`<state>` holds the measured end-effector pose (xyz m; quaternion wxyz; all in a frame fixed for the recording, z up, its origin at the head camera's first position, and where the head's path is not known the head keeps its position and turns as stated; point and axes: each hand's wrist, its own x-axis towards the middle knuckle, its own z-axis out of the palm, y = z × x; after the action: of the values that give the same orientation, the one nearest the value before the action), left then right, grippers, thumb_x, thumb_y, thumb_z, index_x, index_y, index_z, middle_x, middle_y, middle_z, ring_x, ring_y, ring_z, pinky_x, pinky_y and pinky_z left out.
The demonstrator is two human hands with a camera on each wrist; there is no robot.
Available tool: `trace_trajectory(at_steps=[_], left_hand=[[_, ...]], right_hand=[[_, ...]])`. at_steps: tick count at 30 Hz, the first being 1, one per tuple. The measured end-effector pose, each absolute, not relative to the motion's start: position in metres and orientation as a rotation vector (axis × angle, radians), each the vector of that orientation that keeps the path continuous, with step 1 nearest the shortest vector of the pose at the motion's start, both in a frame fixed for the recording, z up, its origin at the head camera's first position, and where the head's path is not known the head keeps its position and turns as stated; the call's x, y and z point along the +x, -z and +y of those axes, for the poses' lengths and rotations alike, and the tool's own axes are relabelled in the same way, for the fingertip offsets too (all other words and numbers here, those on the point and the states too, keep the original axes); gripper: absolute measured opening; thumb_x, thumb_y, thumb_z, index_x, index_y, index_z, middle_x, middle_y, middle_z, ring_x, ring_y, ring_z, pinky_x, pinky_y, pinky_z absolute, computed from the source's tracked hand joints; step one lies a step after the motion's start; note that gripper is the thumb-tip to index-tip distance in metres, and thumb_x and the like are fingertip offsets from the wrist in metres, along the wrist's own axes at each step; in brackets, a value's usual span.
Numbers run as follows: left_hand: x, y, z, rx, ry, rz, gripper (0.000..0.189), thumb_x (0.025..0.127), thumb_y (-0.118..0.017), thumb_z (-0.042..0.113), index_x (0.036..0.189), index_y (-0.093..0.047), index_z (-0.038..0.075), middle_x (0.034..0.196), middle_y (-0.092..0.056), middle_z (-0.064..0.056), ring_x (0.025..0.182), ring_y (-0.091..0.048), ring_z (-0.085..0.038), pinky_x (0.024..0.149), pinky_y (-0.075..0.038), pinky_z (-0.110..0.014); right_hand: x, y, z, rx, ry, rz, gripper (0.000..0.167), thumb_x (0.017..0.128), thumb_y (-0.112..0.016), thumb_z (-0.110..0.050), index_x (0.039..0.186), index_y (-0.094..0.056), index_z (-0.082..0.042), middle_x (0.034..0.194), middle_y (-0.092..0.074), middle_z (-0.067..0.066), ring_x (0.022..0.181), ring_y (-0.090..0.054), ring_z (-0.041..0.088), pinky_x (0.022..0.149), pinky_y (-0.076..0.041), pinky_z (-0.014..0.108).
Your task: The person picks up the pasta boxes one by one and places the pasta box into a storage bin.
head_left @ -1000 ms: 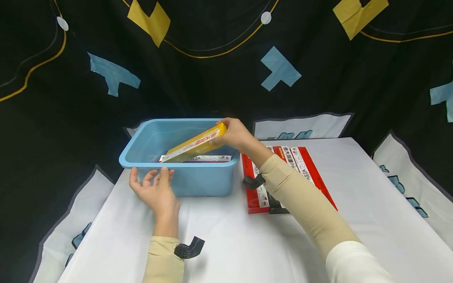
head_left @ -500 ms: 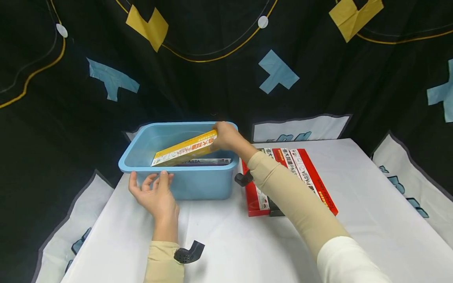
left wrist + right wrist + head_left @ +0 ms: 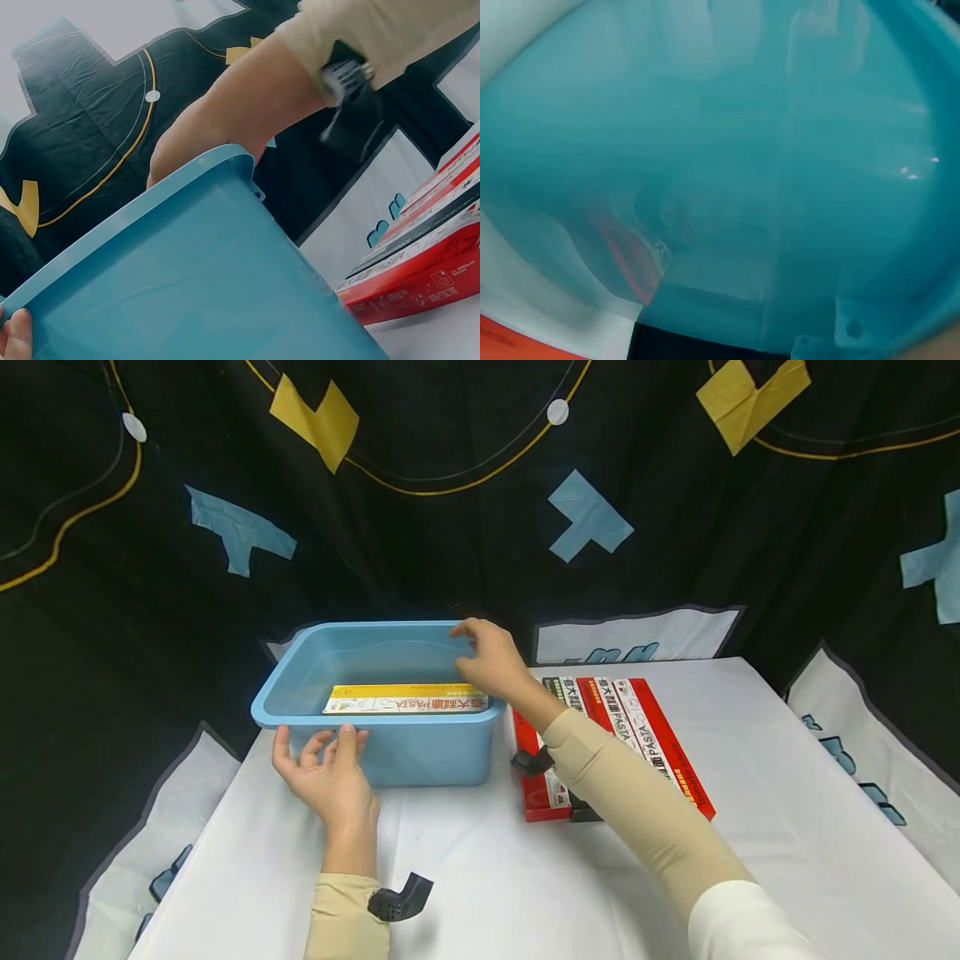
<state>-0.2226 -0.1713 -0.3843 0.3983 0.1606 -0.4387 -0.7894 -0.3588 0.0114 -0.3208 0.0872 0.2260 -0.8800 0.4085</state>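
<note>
With the yellow pasta box (image 3: 405,698) lying flat inside the blue tub (image 3: 442,750), both my hands are at the tub.

My right hand (image 3: 489,658) hovers over the tub's far right corner, fingers loosely curled and holding nothing. My left hand (image 3: 330,772) rests on the white tabletop (image 3: 487,877), fingers spread against the tub's near wall. Red pasta boxes (image 3: 645,731) lie on the tabletop just right of the tub.
</note>
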Motion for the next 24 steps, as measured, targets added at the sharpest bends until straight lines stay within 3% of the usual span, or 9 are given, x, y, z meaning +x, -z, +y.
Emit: trace_trajectory(at_steps=[5, 11, 16, 24], left_hand=[[-0.222, 0.384, -0.17, 0.404, 2.005, -1.099, 0.082, 0.087, -0.072, 0.004, 0.147, -0.023, 0.03, 0.12, -0.045, -0.012, 0.1, -0.061, -0.026, 0.087, -0.057, -0.036], [-0.222, 0.385, -0.168, 0.395, 1.999, -1.092, 0.08, 0.087, -0.072, 0.002, 0.146, -0.024, 0.029, 0.118, -0.046, -0.013, 0.098, -0.062, -0.026, 0.087, -0.057, -0.037], [-0.222, 0.384, -0.166, 0.392, 2.005, -1.096, 0.08, 0.087, -0.071, 0.002, 0.146, -0.024, 0.029, 0.117, -0.046, -0.012, 0.097, -0.062, -0.026, 0.087, -0.057, -0.037], [-0.223, 0.382, -0.17, 0.405, 2.019, -1.044, 0.081, 0.084, -0.074, 0.0, 0.144, -0.027, 0.028, 0.113, -0.046, -0.012, 0.092, -0.062, -0.025, 0.086, -0.058, -0.037]], right_hand=[[-0.338, 0.328, 0.038, 0.643, -1.604, -2.523, 0.04, 0.087, -0.065, -0.011, 0.126, -0.059, -0.015, 0.13, -0.059, -0.001, 0.122, -0.056, 0.017, 0.1, -0.049, 0.031], [-0.297, 0.338, 0.083, 0.522, -1.848, -2.429, 0.04, 0.09, -0.066, -0.014, 0.129, -0.058, -0.017, 0.13, -0.058, -0.003, 0.122, -0.055, 0.017, 0.098, -0.05, 0.034], [-0.267, 0.352, 0.136, 0.484, -1.621, -2.366, 0.045, 0.088, -0.067, -0.01, 0.132, -0.056, -0.015, 0.134, -0.054, -0.001, 0.125, -0.052, 0.02, 0.101, -0.048, 0.035], [-0.238, 0.387, 0.219, 0.186, -1.073, -2.466, 0.07, 0.082, -0.077, -0.021, 0.144, -0.044, -0.013, 0.145, -0.044, 0.011, 0.121, -0.047, 0.033, 0.094, -0.049, 0.057]])
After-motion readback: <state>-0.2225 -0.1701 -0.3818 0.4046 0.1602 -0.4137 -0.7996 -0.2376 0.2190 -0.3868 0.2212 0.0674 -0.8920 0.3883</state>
